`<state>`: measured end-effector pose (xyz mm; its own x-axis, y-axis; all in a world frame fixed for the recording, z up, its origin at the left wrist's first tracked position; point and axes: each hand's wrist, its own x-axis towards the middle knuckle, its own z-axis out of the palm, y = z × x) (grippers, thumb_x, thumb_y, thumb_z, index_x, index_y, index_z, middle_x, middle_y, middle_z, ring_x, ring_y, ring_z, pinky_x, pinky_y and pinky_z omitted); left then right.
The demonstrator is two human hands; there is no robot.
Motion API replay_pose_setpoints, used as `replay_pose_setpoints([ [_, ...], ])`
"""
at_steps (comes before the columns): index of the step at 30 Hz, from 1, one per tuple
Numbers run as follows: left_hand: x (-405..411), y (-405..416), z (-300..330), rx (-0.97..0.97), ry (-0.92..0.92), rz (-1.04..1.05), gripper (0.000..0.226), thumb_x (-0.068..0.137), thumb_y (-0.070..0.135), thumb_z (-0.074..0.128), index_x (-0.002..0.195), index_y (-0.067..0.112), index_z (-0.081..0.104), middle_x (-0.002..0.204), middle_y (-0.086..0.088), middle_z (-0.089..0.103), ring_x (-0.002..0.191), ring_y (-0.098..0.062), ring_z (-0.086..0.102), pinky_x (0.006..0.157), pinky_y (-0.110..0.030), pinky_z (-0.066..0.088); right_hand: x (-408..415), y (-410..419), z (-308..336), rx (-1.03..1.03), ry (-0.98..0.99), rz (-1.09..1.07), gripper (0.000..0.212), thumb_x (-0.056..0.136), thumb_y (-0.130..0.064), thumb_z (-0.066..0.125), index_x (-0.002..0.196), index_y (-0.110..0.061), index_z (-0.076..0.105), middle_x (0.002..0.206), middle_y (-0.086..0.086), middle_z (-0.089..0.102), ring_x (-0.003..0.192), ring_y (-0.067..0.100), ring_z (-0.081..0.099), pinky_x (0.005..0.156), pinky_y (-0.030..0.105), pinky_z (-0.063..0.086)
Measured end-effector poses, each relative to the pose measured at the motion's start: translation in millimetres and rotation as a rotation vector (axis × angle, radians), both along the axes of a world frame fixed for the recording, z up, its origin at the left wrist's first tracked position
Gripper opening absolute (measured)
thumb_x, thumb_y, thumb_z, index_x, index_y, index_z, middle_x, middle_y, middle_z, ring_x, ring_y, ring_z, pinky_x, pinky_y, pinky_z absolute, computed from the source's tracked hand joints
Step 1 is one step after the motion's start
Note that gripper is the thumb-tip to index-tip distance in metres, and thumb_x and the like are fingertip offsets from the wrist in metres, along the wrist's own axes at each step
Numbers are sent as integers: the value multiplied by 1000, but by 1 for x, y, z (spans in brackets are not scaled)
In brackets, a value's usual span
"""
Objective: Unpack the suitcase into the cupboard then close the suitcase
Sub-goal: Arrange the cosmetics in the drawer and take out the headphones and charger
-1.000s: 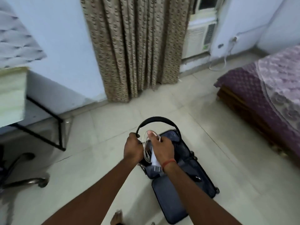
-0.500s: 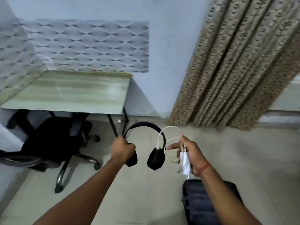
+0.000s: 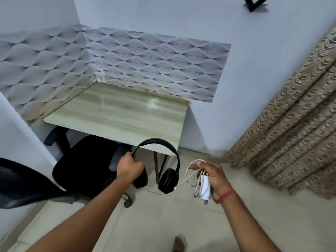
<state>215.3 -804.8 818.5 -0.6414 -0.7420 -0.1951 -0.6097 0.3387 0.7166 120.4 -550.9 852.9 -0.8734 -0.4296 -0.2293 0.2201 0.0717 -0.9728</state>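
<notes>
Left hand [image 3: 130, 167] gripping black headphones [image 3: 164, 171], right hand [image 3: 211, 176] clutching white charger [image 3: 205, 187] with coiled cable; carrying both cupboard-ward, cupboard not showing.

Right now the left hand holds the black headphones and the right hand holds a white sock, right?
Not quite. The head view shows the right hand holding a white charger with its coiled cable, not a sock. The left hand does hold the black headphones.

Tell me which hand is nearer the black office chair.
Left. The left hand, gripping the headphones, hangs just beside the office chair; the right hand, holding the charger, is farther off, toward the curtain.
</notes>
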Motion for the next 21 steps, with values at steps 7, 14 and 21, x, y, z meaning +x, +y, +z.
replay_pose_setpoints([
  [7, -104, -48, -5, 97, 68, 72, 36, 78, 15, 59, 114, 16, 54, 92, -1, 62, 80, -17, 58, 66, -32, 48, -127, -55, -24, -65, -157, 40, 24, 74, -21, 69, 84, 0, 75, 89, 18, 73, 66, 19, 64, 65, 33, 52],
  [14, -213, -97, 1, 55, 9, 81, 37, 74, 14, 61, 111, 16, 61, 90, -1, 63, 84, -21, 58, 71, -30, 48, -258, -115, -26, 176, -144, 151, 12, 85, -15, 68, 85, -3, 68, 70, 11, 63, 58, 20, 58, 55, 26, 46],
  [21, -302, -161, -18, 79, -123, 5, 9, 71, 13, 61, 66, 15, 53, 64, -1, 57, 60, -18, 54, 51, -24, 39, -337, -193, -45, 385, -142, 360, 25, 84, -33, 73, 85, -7, 74, 70, 4, 68, 59, 14, 62, 58, 28, 52],
])
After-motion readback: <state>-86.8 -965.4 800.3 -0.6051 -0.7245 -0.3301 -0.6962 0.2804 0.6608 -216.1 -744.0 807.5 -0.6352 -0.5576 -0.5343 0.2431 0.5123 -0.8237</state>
